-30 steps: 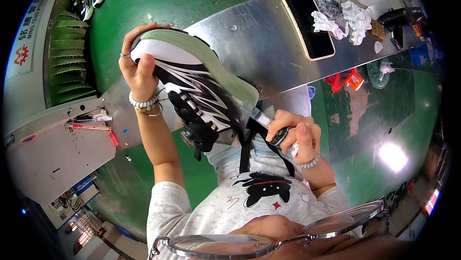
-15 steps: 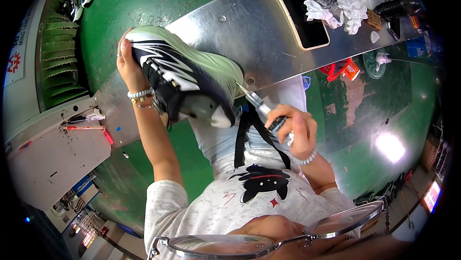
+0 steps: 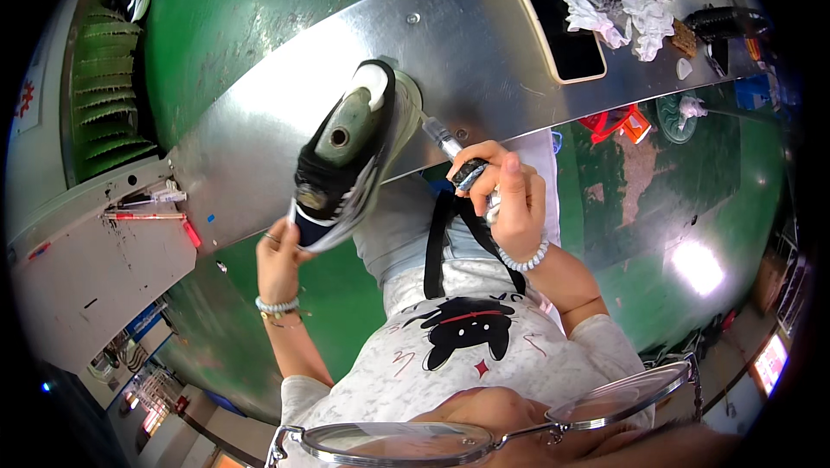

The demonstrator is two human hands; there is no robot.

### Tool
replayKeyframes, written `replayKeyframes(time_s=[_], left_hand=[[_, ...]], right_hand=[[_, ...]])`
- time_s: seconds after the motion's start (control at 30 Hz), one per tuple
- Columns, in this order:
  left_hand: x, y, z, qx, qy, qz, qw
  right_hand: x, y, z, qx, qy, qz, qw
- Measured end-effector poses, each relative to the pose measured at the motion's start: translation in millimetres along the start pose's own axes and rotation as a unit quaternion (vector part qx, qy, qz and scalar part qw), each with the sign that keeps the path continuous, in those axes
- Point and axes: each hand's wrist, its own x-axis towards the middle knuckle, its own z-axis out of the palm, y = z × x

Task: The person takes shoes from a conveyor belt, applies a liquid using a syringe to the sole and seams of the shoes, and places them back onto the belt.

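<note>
Left hand grips the shoe by its toe, heel pointing away.

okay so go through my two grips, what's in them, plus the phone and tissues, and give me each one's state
Sneaker: fitted on a shoe last, opening facing the camera
Left grip: closed on the sneaker's toe
Syringe: tip near the sneaker's heel, contact unclear
Right grip: closed around the syringe
Tissues: crumpled
Smartphone: screen dark, partly covered
</note>
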Motion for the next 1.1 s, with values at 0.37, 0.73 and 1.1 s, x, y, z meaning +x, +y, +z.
replayKeyframes(time_s=[0.37,0.73,1.1], left_hand=[[-21,-43,80,-0.19,-0.263,-0.004,0.946],[-14,-61,133,-0.351,-0.353,-0.07,0.865],[18,-41,220,-0.442,-0.48,-0.114,0.749]], right_hand=[[-15,-17,1,0.029,0.009,0.003,1.0],[-42,-43,-16,-0.02,-0.034,0.01,0.999],[-68,-77,-45,-0.076,-0.018,-0.062,0.995]])
